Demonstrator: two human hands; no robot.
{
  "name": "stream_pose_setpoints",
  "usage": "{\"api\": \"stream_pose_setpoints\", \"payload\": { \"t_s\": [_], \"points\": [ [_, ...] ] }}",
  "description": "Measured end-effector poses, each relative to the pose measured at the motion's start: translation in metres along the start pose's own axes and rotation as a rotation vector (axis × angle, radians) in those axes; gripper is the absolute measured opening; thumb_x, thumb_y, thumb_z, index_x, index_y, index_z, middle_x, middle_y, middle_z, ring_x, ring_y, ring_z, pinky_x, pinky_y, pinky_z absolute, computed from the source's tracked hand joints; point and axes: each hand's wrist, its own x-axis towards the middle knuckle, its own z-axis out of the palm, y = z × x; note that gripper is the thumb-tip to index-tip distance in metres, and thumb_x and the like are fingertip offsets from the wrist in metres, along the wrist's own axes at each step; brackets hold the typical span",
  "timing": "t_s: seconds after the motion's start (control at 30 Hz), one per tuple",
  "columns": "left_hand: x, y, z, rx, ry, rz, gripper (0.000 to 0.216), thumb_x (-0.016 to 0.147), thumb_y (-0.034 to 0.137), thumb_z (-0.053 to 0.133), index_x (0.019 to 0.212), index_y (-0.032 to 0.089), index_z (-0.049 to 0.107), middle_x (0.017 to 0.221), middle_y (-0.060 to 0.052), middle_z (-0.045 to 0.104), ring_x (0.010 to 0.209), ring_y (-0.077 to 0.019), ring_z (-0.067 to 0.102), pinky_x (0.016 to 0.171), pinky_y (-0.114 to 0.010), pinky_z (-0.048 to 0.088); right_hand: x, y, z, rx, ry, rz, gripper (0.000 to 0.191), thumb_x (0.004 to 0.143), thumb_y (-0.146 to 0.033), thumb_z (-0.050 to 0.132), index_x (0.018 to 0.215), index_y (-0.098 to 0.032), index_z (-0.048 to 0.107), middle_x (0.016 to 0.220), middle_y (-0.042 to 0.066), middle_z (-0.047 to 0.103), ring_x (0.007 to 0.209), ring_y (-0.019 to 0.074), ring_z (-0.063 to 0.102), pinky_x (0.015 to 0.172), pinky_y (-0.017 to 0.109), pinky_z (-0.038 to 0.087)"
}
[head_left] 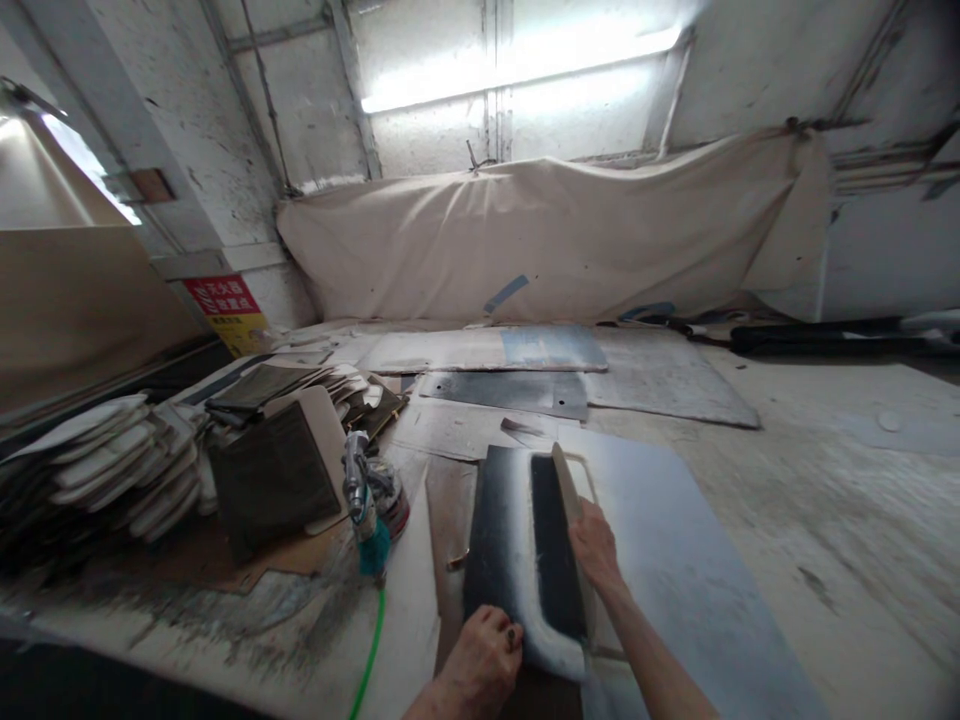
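left hand (484,655) on dark panel (501,540) near edge, right hand (594,545) gripping strip (566,485)

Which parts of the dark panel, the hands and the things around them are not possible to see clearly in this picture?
- Head view: the dark panel has its near corner covered by the left hand.
- The right hand hides its own fingertips and the lower part of the flat strip, so its grip is unclear.
- The red sign has text too small to read.
- The stacked plates are blurred.
- The green hose is cut off by the bottom edge.
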Motion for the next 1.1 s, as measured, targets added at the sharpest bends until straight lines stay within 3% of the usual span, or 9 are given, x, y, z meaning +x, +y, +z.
{"api": "stream_pose_setpoints", "payload": {
  "t_s": [0.2, 0.3, 0.43, 0.7, 0.87, 1.1],
  "points": [
    [0.002, 0.005, 0.005, -0.022, -0.054, 0.013, 0.023, 0.065, 0.021, 0.068, 0.058, 0.015, 0.046, 0.064, 0.002, 0.054, 0.064, -0.0120, 0.044, 0.054, -0.028, 0.026, -0.011, -0.034, 0.006, -0.097, -0.105, -0.085, 0.026, 0.088, -0.025, 0.041, 0.111, -0.015, 0.050, 0.109, 0.012, 0.054, 0.089, 0.0198, 0.058, 0.073, 0.031, 0.044],
    [0.001, 0.006, -0.001, -0.037, -0.092, -0.023, 0.023, 0.064, 0.022, 0.069, 0.060, 0.015, 0.048, 0.065, 0.003, 0.056, 0.065, -0.0127, 0.045, 0.053, -0.029, 0.026, -0.016, -0.036, 0.005, -0.150, -0.152, -0.106, 0.039, 0.089, -0.035, 0.039, 0.122, -0.016, 0.043, 0.118, 0.016, 0.051, 0.093, 0.0248, 0.058, 0.073, 0.034, 0.043],
    [-0.003, 0.005, -0.005, -0.055, -0.098, -0.067, 0.021, 0.065, 0.020, 0.068, 0.060, 0.016, 0.049, 0.066, 0.003, 0.056, 0.067, -0.0132, 0.046, 0.052, -0.029, 0.028, -0.019, -0.033, 0.004, -0.211, -0.208, -0.137, 0.042, 0.088, -0.044, 0.037, 0.121, -0.021, 0.046, 0.127, 0.014, 0.047, 0.100, 0.0295, 0.054, 0.073, 0.038, 0.043],
    [-0.005, 0.000, -0.017, -0.112, -0.200, -0.148, 0.012, 0.071, 0.016, 0.062, 0.064, 0.016, 0.052, 0.072, 0.002, 0.059, 0.073, -0.0136, 0.049, 0.058, -0.027, 0.036, -0.012, -0.033, 0.001, -0.230, -0.252, -0.214, 0.036, 0.088, -0.022, 0.038, 0.123, -0.018, 0.046, 0.127, 0.012, 0.047, 0.094, 0.0207, 0.055, 0.080, 0.033, 0.041],
    [-0.008, 0.000, -0.029, -0.124, -0.225, -0.249, 0.005, 0.075, 0.010, 0.054, 0.072, 0.015, 0.054, 0.089, -0.002, 0.061, 0.082, -0.0135, 0.050, 0.068, -0.025, 0.044, -0.016, -0.044, -0.001, -0.230, -0.253, -0.268, 0.041, 0.083, -0.031, 0.047, 0.121, -0.017, 0.049, 0.128, 0.012, 0.046, 0.099, 0.0272, 0.050, 0.080, 0.035, 0.040],
    [-0.014, 0.018, -0.037, -0.139, -0.217, -0.368, 0.010, 0.067, 0.008, 0.059, 0.071, 0.015, 0.053, 0.087, -0.003, 0.058, 0.082, -0.0161, 0.049, 0.072, -0.027, 0.048, -0.040, -0.049, -0.005, -0.211, -0.238, -0.284, 0.040, 0.084, -0.030, 0.047, 0.117, -0.010, 0.052, 0.125, 0.015, 0.049, 0.101, 0.0311, 0.046, 0.084, 0.038, 0.038]
  ]
}}
